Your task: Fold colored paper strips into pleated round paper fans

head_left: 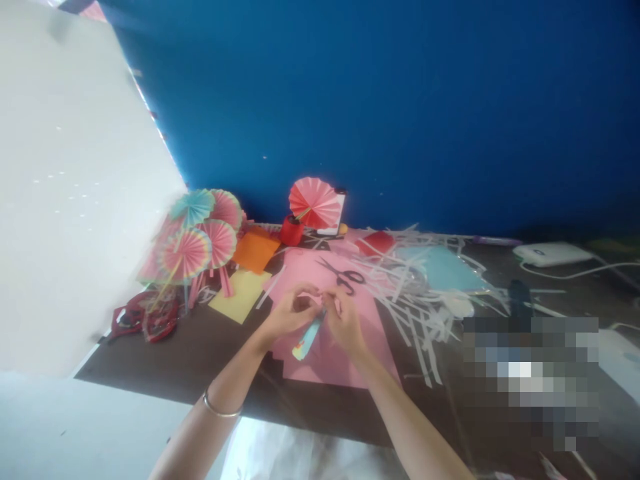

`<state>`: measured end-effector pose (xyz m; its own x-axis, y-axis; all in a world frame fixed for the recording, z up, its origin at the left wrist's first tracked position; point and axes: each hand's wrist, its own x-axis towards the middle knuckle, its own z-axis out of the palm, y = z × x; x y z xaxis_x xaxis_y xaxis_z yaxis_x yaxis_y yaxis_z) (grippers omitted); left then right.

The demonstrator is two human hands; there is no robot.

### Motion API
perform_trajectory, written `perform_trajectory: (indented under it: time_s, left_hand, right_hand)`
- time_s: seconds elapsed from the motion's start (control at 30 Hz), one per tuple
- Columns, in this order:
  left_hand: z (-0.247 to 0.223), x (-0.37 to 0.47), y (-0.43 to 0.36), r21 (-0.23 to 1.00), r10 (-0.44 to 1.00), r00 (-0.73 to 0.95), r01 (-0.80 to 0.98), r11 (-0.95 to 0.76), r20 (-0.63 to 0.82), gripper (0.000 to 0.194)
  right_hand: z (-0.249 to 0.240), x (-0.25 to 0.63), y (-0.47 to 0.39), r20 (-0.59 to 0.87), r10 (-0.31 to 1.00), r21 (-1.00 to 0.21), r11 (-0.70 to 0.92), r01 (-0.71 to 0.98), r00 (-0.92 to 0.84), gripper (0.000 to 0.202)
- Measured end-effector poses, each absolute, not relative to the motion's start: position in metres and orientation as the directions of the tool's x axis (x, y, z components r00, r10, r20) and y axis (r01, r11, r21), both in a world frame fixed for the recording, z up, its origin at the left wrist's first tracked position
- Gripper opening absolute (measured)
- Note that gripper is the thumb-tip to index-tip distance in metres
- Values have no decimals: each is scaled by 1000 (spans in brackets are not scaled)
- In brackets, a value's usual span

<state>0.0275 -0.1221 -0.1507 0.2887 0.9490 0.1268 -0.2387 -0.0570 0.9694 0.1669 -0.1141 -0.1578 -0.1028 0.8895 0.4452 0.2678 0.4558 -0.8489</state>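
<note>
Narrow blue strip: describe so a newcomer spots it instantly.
Below the blue wall, find pink paper on the dark table. Where the left hand and right hand converge over it, the narrow blue strip slants toward the near edge. Unlike the wide blue sheet at right, it has a yellowish end.

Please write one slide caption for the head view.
Left hand and right hand meet at a pale-blue strip over pink paper, near scissors.

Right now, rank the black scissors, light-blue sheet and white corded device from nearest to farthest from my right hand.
From your right hand, head view:
1. Black scissors, just beyond it.
2. Light-blue sheet, right and farther back.
3. White corded device, much farther right.
</note>
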Motion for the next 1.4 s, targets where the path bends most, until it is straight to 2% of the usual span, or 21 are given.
perform_trajectory:
  time_s: [0.2,0.3,0.53,0.7,0.97,1.27,1.4]
  left_hand:
    - [-143,25,-120,984,950,262,7,-176,168,19]
    - [-139,24,-122,975,945,261,54,-217,196,19]
    - [-140,25,-122,990,975,176,-6,-139,138,22]
    - [-146,25,-118,986,982,120,-96,-135,146,24]
    - [-152,27,-116,972,983,47,-159,-170,180,20]
    - [-144,27,-119,972,999,-10,-229,-48,47,21]
    - [-145,26,-118,975,998,14,-212,-60,64,20]
  right_hand:
    - [-157,167,-115,464,882,-839,467,279,-82,17]
    - [-156,168,-115,480,872,-827,487,281,-100,18]
    - [-150,178,-113,477,875,-852,483,200,-81,22]
    - [-151,178,-111,542,829,-781,558,278,-141,13]
    - [-157,172,-110,582,808,-746,575,336,-91,8]
    - [-153,174,-114,591,792,-718,602,349,-152,5]
    - [-152,174,-114,596,774,-696,630,344,-212,6]
